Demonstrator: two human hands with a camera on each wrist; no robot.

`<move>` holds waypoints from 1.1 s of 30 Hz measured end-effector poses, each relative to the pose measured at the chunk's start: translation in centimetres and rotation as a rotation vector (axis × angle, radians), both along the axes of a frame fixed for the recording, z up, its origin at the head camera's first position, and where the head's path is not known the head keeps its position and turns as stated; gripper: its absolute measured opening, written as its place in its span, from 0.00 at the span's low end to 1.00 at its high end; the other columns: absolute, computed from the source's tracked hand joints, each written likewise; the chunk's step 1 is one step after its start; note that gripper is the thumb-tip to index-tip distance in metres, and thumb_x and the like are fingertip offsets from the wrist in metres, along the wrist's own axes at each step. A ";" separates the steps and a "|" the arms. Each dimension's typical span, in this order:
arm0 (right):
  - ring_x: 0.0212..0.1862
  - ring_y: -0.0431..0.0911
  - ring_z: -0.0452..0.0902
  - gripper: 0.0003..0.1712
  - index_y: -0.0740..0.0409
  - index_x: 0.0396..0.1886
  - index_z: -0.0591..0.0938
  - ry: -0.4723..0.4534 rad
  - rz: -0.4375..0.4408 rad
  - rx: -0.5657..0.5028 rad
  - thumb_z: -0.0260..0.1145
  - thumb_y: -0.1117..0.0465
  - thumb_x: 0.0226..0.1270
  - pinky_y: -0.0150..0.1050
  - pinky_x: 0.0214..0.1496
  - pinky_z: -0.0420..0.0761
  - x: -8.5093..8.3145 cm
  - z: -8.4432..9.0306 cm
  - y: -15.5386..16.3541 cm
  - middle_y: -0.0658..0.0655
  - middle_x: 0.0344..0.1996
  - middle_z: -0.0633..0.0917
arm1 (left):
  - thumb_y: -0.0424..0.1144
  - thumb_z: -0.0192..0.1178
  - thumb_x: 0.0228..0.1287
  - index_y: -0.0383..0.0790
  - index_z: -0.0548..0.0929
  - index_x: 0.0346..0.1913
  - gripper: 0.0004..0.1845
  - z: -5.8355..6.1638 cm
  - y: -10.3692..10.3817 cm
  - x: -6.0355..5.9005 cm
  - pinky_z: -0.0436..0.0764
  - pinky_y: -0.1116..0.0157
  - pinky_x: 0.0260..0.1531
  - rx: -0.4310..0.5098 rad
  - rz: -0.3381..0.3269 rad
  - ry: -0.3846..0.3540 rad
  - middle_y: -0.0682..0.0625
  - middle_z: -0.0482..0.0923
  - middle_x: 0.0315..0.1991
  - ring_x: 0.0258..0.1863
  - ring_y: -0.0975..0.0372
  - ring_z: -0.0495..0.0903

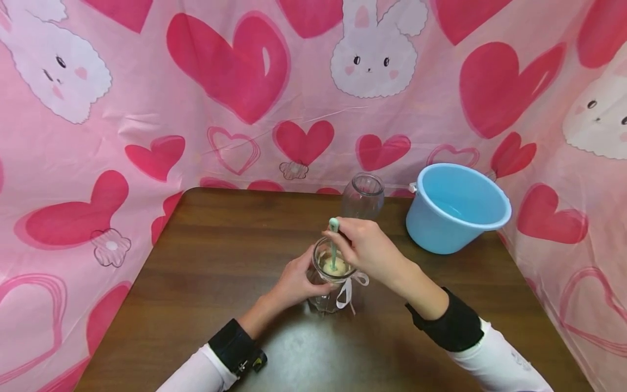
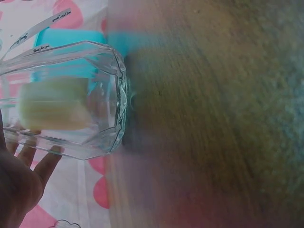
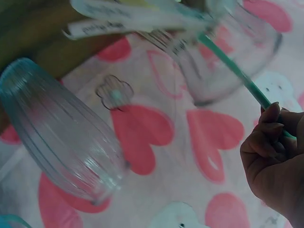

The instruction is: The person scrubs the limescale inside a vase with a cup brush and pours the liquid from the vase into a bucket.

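A clear glass jar (image 1: pixel 325 304) with a white ribbon bow (image 1: pixel 345 294) at its neck stands upright on the table. My left hand (image 1: pixel 293 282) grips the jar round its side, the fingers spread against the glass in the left wrist view. Inside the jar is a pale yellow sponge head (image 2: pixel 54 105), above the jar's base. It belongs to a sponge bottle brush with a thin green handle (image 3: pixel 237 71). My right hand (image 1: pixel 364 247) pinches the top of that handle above the jar mouth.
A second, ribbed glass jar (image 1: pixel 363 198) stands behind my right hand at the table's back edge. To its right is a light blue bucket (image 1: pixel 436 231). A pink heart-patterned cloth (image 1: pixel 313 109) hangs behind the brown wooden table (image 1: pixel 220 245) and along its sides.
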State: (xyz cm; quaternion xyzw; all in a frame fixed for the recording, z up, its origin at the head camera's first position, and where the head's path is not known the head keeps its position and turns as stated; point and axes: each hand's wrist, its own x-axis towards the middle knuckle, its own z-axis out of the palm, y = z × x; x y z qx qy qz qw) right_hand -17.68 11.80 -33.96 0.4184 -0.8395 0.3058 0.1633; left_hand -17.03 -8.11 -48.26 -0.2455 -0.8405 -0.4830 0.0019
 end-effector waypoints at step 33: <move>0.28 0.39 0.73 0.07 0.58 0.35 0.81 -0.028 -0.032 0.064 0.72 0.65 0.69 0.31 0.29 0.77 0.8 1.7 0.8 0.49 0.25 0.78 | 0.47 0.79 0.51 0.45 0.71 0.71 0.44 -0.1 -0.1 0.0 0.81 0.53 0.50 0.006 0.009 0.012 0.48 0.84 0.58 0.48 0.57 0.85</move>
